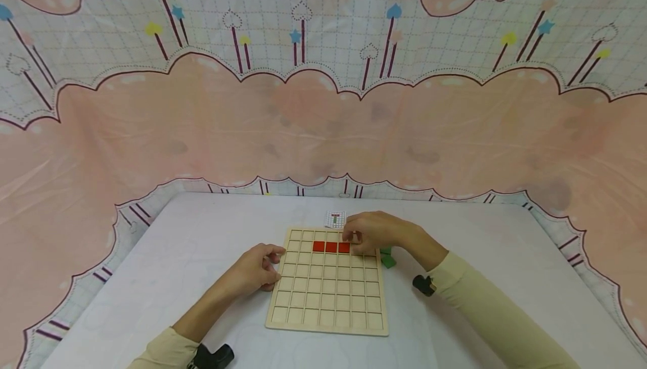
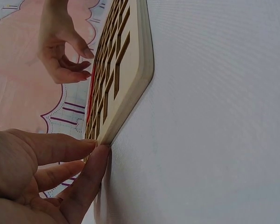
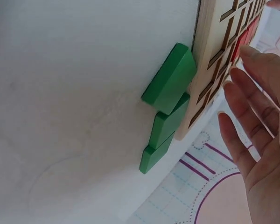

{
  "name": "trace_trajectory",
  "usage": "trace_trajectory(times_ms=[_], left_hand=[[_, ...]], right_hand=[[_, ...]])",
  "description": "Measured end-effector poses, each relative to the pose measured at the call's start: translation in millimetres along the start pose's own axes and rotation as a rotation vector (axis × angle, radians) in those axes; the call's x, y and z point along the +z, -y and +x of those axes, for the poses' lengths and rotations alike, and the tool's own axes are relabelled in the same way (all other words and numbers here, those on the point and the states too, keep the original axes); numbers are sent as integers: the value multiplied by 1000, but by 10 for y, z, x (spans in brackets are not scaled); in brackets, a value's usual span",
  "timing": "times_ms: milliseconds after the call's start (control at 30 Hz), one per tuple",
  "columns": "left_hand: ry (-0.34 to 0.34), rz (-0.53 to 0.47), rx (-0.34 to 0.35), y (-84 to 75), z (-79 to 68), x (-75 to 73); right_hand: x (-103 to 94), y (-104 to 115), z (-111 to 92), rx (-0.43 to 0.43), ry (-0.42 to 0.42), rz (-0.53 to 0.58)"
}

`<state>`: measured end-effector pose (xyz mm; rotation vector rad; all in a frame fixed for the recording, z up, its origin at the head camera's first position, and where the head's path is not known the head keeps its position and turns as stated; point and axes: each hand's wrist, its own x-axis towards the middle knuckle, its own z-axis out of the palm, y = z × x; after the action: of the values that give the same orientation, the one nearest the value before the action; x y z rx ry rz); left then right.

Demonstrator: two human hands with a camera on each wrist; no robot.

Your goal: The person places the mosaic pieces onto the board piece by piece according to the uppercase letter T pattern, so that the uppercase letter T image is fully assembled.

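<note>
1. Wooden grid board (image 1: 313, 286), seen in the head view, lies flat on the white bench (image 1: 212, 223) between a person's two hands. Three red tiles (image 1: 331, 247) line up in its second row from the far edge, their long axis running left to right. The relation that seems to matter is at the row's right end: the right hand (image 1: 376, 229) is the nearer one, its grip bent over the cells just right of the last red tile. The left hand (image 1: 253, 270) holds the opposite edge, while green tiles (image 1: 388, 260) lie just off the board's right side. A small printed card (image 1: 336, 219), bearing a T in red and green squares, lies near the far edge.

2. Left wrist view: the left hand's grip is narrow, thumb and finger pinching the board's rim. Pale, smooth wood ends in a rounded corner; the recessed square cells have dark brown walls. Across the board, the right hand's thumb and fingers stand apart, no piece visible between them.

3. Right wrist view: the right hand's fingers spread loosely, holding nothing that shows. Three thick, smooth green blocks with crisp edges cluster beside the board; whether the closest touches it cannot be told.
</note>
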<state>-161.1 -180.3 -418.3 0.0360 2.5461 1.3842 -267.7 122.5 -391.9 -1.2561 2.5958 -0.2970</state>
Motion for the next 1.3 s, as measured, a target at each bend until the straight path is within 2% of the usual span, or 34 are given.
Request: trace_trajectory(times_ms=[200,400,700,933,1167,1300], left_hand=[[0,-12,9,2,7,-1],[5,-12,18,-3,4,-3],[-3,-17,15,-4,-13,1],[-7,-16,19,-11,-22,2],[-6,-21,21,-11,-20,1],[-5,-25,18,3,-15,4]], right_hand=[[-31,-35,-74,-12,-17,43],[-79,-116,-164,29,-32,99],[-136,-235,-314,41,-52,108],[-140,-333,-408,93,-39,118],[-126,-421,-479,60,-45,95],[-111,-449,-522,74,-38,102]])
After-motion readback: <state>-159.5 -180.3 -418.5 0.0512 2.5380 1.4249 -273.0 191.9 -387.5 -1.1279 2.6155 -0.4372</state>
